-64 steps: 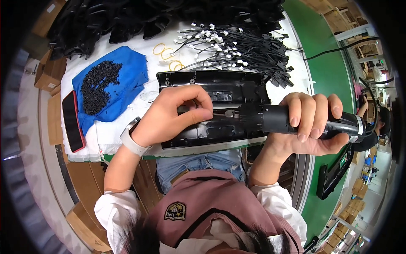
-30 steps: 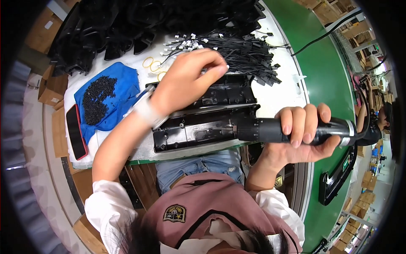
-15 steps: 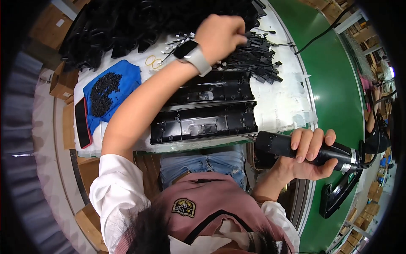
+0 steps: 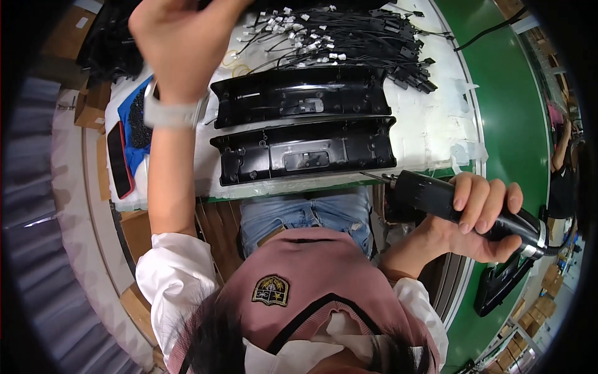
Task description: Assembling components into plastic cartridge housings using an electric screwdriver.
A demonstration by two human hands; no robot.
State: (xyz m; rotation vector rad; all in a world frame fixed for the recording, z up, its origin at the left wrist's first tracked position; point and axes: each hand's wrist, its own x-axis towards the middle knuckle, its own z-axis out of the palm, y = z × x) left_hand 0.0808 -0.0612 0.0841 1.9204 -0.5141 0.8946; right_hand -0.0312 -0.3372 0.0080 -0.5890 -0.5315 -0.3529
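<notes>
My right hand (image 4: pixel 479 215) grips a black electric screwdriver (image 4: pixel 436 196) off the table's near right edge, its bit pointing left toward the nearer of two long black plastic panels (image 4: pixel 305 149). The second panel (image 4: pixel 299 93) lies just behind it on the white table top (image 4: pixel 430 124). My left hand (image 4: pixel 180 43) is stretched far up to the back left, above the table, wearing a pale wristband (image 4: pixel 169 113). Its fingers curl away from me, so what they hold is hidden.
A bundle of black cables with white plugs (image 4: pixel 336 37) lies at the back. A blue tray of small black screws (image 4: pixel 134 124) and a red-edged phone (image 4: pixel 118 159) sit at the left. A green conveyor belt (image 4: pixel 511 124) runs along the right. Cardboard boxes (image 4: pixel 90 106) stand left.
My left hand left the panels and reached up to the back of the table. My right hand drew the screwdriver off the panel toward the near right.
</notes>
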